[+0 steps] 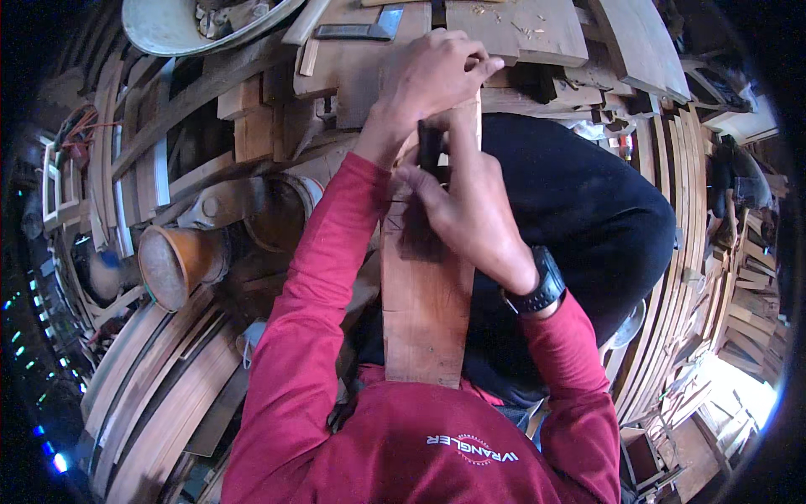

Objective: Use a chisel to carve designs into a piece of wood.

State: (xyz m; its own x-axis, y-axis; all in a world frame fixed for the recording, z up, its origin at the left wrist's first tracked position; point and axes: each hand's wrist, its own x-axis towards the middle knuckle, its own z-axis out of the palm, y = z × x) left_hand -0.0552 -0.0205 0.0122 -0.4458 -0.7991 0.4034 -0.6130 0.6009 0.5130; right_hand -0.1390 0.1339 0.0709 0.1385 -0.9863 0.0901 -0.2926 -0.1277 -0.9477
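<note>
A long reddish-brown wooden board (426,319) runs from my lap towards the bench. My left hand (432,74) lies over the board's far end, its fingers curled round the edge; their tips are partly hidden. Just nearer to me, my right hand (474,206), with a black watch on the wrist, is closed on a small dark tool (431,144). That tool stands up between thumb and forefinger above the board, its lower part covered by the hand, so its exact kind does not show. Dark pencil-like marks and shadow lie on the wood below it.
A try square (361,31) lies on the bench beyond my left hand, with wood shavings (529,29) to its right. A pale basin (206,25) stands far left. An orange-brown cylindrical machine (176,260) sits left of my arm. Stacked planks (672,252) line the right.
</note>
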